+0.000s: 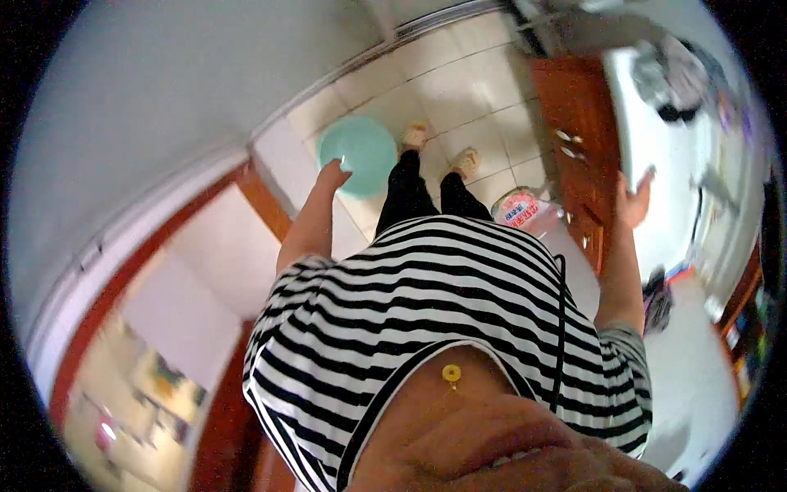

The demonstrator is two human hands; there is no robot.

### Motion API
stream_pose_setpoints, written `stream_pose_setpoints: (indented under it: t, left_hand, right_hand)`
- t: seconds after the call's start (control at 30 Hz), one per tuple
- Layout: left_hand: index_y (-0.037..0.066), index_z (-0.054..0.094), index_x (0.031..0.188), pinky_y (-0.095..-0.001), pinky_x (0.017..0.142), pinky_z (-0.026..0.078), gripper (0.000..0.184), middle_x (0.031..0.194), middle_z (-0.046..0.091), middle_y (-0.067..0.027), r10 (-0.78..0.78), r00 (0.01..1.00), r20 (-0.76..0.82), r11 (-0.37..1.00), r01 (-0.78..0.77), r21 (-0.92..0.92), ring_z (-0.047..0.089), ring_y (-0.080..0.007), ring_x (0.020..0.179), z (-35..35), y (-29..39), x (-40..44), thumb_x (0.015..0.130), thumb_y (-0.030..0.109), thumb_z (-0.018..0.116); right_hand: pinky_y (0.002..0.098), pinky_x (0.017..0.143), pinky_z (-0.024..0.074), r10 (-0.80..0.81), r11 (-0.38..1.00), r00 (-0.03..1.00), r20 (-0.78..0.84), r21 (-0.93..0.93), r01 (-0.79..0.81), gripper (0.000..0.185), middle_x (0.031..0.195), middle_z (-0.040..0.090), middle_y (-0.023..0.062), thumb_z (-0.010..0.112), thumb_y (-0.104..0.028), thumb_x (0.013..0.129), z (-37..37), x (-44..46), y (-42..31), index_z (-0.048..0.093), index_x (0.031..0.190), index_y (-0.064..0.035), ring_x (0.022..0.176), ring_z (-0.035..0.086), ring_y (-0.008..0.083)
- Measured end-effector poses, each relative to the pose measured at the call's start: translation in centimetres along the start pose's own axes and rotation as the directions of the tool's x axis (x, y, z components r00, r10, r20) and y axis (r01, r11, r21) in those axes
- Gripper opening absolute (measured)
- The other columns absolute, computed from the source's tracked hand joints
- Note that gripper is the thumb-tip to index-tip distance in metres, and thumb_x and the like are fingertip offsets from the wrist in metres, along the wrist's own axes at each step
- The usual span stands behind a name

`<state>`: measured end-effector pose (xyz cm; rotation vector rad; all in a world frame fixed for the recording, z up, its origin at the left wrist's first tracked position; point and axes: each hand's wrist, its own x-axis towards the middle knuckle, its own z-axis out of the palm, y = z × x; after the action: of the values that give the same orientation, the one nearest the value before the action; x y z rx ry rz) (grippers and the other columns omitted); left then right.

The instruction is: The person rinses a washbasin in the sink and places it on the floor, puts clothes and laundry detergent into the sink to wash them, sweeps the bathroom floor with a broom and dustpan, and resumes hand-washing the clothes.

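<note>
A round light-green basin (pixel 369 148) is at the far left of my feet, its outline a little blurred. My left hand (pixel 334 175) is closed at its near left rim, fingers bent over the edge. Whether the basin touches the floor, I cannot tell. On the other side, my right hand (pixel 635 202) is at the front edge of a white countertop (pixel 656 148), thumb and fingers apart, with nothing in it. Below that edge are reddish-brown cabinet doors (pixel 578 123) with metal handles.
A white bag with red print (pixel 525 211) stands by the cabinet, near my right leg. Grey and dark cloth-like items (pixel 672 78) lie on the far part of the countertop. Tiled floor (pixel 459 82) stretches ahead to a sliding-door track. A wooden door frame (pixel 266 215) is at left.
</note>
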<state>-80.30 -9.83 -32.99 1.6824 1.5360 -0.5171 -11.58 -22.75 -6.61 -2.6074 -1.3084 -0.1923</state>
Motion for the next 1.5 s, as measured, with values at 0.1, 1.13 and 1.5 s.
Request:
stream_pose_setpoints:
  t: [0.1,1.13,1.5]
  left_hand:
    - [0.003,0.049,0.119,-0.0429,0.085,0.046,0.055,0.109,0.056,-0.0227,0.223,0.975,0.002,0.94,-0.215,0.264,0.055,-0.0362,0.101,-7.9,9.6,-0.5,0.074,0.029,0.067]
    - [0.009,0.045,0.125,-0.0414,0.101,0.035,0.052,0.135,0.039,-0.0156,0.731,0.228,0.643,-0.157,-0.861,0.484,0.039,-0.0312,0.123,3.9,85.0,-5.2,0.081,0.031,0.061]
    - [0.008,0.03,0.137,-0.046,0.105,0.026,0.069,0.145,0.019,-0.0176,0.759,0.123,0.639,-0.259,-0.844,0.47,0.018,-0.0321,0.134,13.5,87.3,0.6,0.083,0.045,0.053]
  right_hand:
    - [0.0381,0.084,0.0473,0.02,0.996,1.0,-0.009,-0.09,-0.021,0.062,0.112,0.058,0.0172,0.071,-0.034,0.072,-1.1,0.1,0.0,0.049,0.122,-0.0039,0.099,0.059,0.0301]
    - [0.0407,0.088,0.0406,0.48,0.876,0.877,-0.024,0.063,-0.478,0.036,0.088,0.064,0.0141,0.056,-0.032,0.083,-7.0,-9.7,16.0,0.061,0.107,-0.0057,0.095,0.058,0.0311]
    - [0.04,0.084,0.0429,0.607,0.781,0.795,0.01,0.179,-0.598,0.025,0.089,0.065,0.0127,0.057,-0.027,0.081,-7.3,-9.1,16.2,0.066,0.093,-0.0069,0.087,0.06,0.0285]
